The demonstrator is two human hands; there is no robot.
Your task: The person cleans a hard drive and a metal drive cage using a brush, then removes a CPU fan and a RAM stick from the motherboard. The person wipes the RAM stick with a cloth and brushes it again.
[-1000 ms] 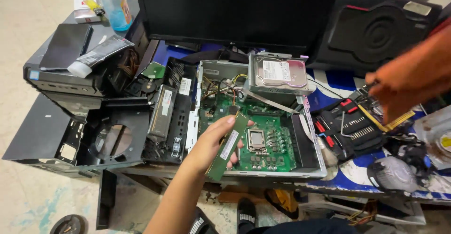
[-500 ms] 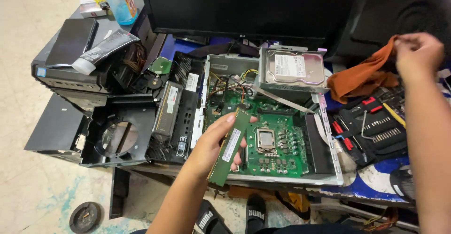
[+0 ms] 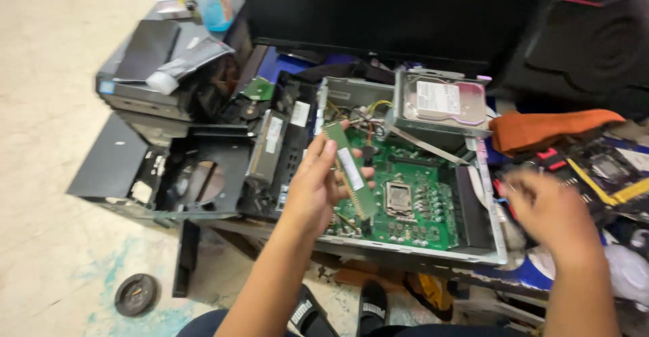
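My left hand [image 3: 316, 187] grips a long green memory module [image 3: 350, 169], held above the left side of a green motherboard [image 3: 412, 205] inside an opened metal computer case [image 3: 488, 205]. The board's empty processor socket [image 3: 399, 198] lies just right of the module. My right hand [image 3: 551, 210] hovers blurred past the case's right wall, fingers apart, holding nothing. An orange cloth [image 3: 547, 129] lies on the table beyond it. A silver hard drive [image 3: 446, 102] sits in its bay at the back of the case.
A dark monitor [image 3: 378, 12] stands behind the case. Stripped black computer parts and panels [image 3: 196, 168] pile up at left, with a blue bottle [image 3: 213, 2] behind. A screwdriver bit kit [image 3: 581, 168] lies at right. A round black disc [image 3: 135, 294] rests on the floor.
My right hand has let go of the orange cloth and dropped down toward the case's right side. My left hand lifted the memory module slightly and tilted it more upright.
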